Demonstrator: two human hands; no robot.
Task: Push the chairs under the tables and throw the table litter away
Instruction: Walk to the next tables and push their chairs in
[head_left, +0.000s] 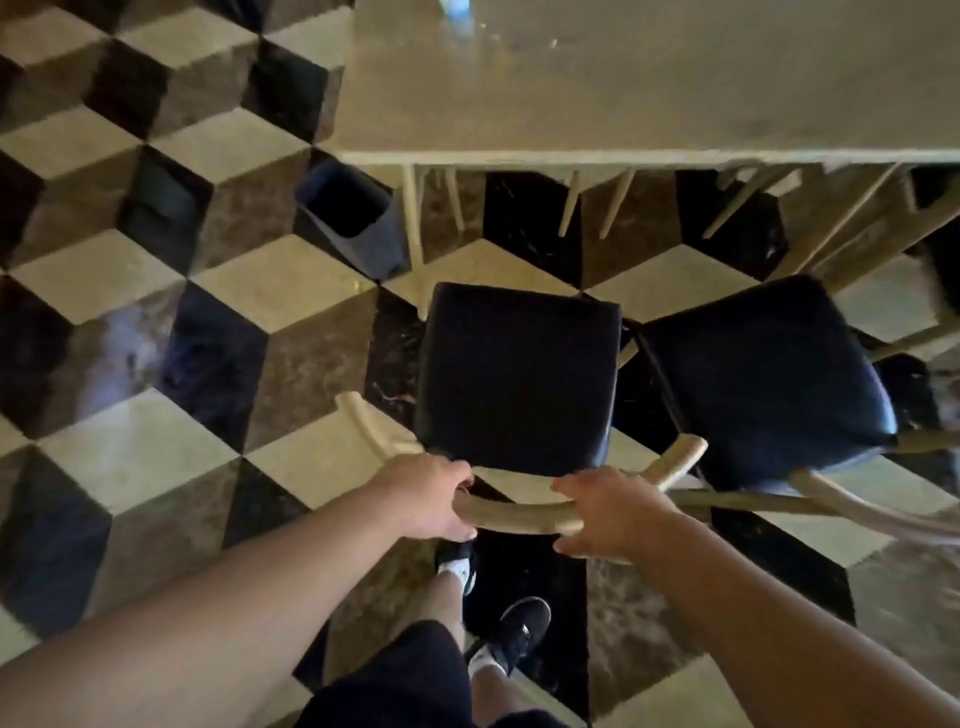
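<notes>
A pale wooden chair (519, 374) with a black padded seat stands in front of the cream table (649, 104), its seat clear of the table's near edge. Its curved backrest runs across below the seat. My left hand (426, 493) grips the backrest at the left and my right hand (613, 514) grips it at the right. A second chair (763, 374) of the same kind stands just to the right, angled, also out from under the table. Something small and bluish (457, 10) lies at the table's far edge, too blurred to name.
A dark square bin (353, 218) stands on the floor by the table's left leg. Legs of other chairs (613, 202) show beneath the table on its far side. The floor is a cube-pattern tile. My feet are directly behind the chair.
</notes>
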